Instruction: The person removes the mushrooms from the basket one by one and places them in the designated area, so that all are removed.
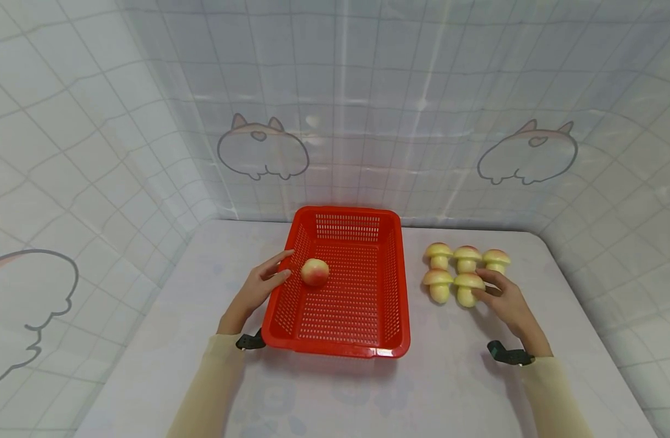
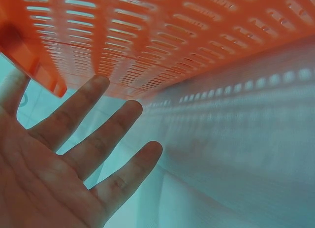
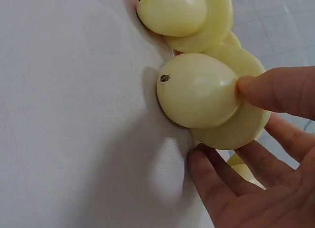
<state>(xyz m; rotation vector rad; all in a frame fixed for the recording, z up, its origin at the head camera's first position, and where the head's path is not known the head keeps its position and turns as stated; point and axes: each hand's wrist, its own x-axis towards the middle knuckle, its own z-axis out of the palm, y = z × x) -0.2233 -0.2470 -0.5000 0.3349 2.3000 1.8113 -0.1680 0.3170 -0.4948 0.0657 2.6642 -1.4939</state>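
Observation:
In the head view, my left hand (image 1: 260,285) is at the left rim of a red plastic basket (image 1: 405,304). Its fingers spread fairly straight beside the slotted outer wall (image 2: 162,41) in the left wrist view. Inside the basket lies a round red-and-yellow fruit (image 1: 315,272), resembling a peach. My right hand (image 1: 507,302) pinches the cap edge of a toy mushroom (image 1: 467,289), the near right one in a cluster. Close up, the thumb (image 3: 275,92) presses where the pale stem (image 3: 197,92) meets the cap, while the other fingers curl behind the cap.
Several similar mushrooms, including one at the near left (image 1: 438,286) and one at the far right (image 1: 496,260), stand close together right of the basket. A pale cloth covers the table (image 1: 444,377). Grid-patterned curtains (image 1: 368,121) enclose the back and sides.

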